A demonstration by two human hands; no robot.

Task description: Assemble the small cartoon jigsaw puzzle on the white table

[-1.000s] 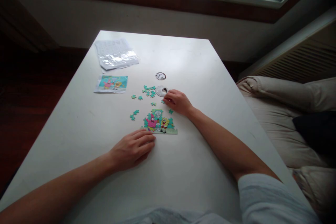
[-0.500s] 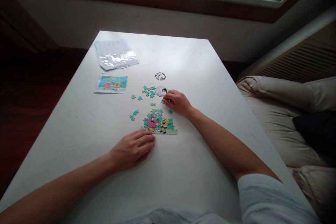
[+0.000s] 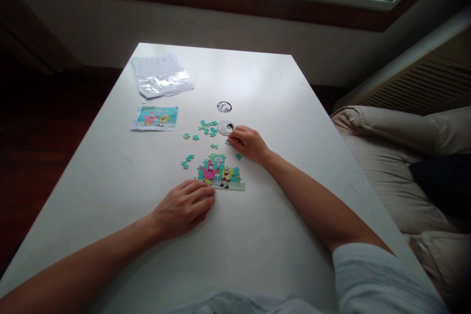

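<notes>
A partly joined jigsaw puzzle (image 3: 228, 175) with cartoon figures lies on the white table, slightly turned. My left hand (image 3: 189, 204) rests flat with its fingers stretched out, the fingertips on the puzzle's near left corner. Beyond the puzzle, my right hand (image 3: 247, 142) is closed in a pinch on a small green puzzle piece (image 3: 227, 142), mostly hidden by the fingers. One loose piece (image 3: 239, 156) lies just below that hand. More green loose pieces (image 3: 208, 127) are clustered to the left of the right hand, and others lie left of the puzzle.
A picture sheet (image 3: 156, 117) showing the same figures lies on the left of the table (image 3: 272, 235). Behind it is a clear plastic packet with papers (image 3: 162, 78). A round grommet cover (image 3: 225, 127) and a hole (image 3: 224, 107) sit mid-table. A sofa (image 3: 382, 171) stands right.
The puzzle has turned slightly clockwise and shifted a little left and nearer under my left fingertips. My right hand stays almost still with its piece.
</notes>
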